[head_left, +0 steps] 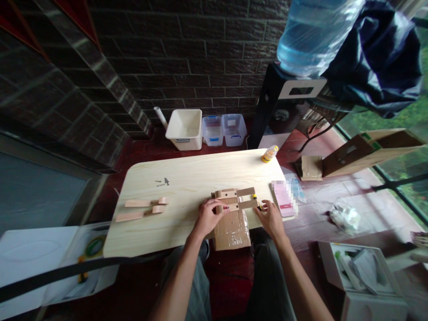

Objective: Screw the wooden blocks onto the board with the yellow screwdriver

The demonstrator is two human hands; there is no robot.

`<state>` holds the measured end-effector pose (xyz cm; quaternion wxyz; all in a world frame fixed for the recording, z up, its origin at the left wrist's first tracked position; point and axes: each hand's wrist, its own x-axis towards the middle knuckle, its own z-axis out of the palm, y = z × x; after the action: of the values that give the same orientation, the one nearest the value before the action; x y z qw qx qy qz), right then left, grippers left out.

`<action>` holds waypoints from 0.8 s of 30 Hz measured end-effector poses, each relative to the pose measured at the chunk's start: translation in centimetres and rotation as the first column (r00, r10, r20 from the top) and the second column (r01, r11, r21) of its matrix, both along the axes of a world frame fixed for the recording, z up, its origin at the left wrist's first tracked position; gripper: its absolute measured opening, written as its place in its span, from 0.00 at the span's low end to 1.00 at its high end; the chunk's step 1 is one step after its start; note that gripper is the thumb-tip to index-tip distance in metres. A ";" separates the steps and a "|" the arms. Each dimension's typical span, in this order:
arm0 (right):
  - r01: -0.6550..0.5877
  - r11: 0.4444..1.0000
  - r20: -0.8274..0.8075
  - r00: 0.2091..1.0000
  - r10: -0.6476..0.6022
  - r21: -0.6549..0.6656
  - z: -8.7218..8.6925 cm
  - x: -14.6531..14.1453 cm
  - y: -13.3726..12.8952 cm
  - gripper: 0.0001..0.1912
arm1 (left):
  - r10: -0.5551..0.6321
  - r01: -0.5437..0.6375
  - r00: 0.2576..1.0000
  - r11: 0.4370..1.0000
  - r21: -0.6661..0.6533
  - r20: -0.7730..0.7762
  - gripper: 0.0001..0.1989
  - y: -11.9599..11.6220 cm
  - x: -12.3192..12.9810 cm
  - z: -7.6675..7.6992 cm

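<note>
1. Head view, how it looked: the near strip (242, 205) was flat, thin and light tan, woody looking, with a chunky rounded block at its left end and a dark dot partway along. The far strip (245, 191) looked much the same and ran right beside it.
2. Head view, where it was: both lay over the cardboard (232, 234) at the front edge of the pale tabletop (187, 171). Two similar strips (137, 203) sat well off to the left.
3. Head view, the hands: the left grip (207, 216) was narrow, pinched on the near strip by its block. The right grip (270, 217) was narrow too, on a small yellow-and-black item (255, 197) at the strips' right ends. Too small to tell what that was, tbh.
</note>
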<state>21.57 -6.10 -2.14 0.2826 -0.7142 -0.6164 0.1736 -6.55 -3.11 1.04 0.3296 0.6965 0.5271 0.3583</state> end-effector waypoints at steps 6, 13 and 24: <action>0.035 0.999 0.019 0.999 -0.035 -0.015 0.0 -0.6 0.3 0.19 | -0.015 0.014 1.000 1.000 -0.007 -0.013 0.05 0.2 -0.1 0.1; 0.266 0.957 -0.166 0.955 -0.246 0.113 7.9 1.1 -0.3 0.18 | -0.020 0.020 1.000 1.000 0.011 0.007 0.06 0.1 -0.1 -0.1; -0.505 0.848 -0.066 0.852 0.520 0.162 16.3 -5.0 1.7 0.04 | -0.046 0.046 0.999 0.999 0.001 0.025 0.03 0.2 -0.2 0.2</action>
<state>16.52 -4.37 14.13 0.3076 -0.4919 -0.7791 0.2375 -6.77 -2.93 1.20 0.3439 0.7041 0.5068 0.3593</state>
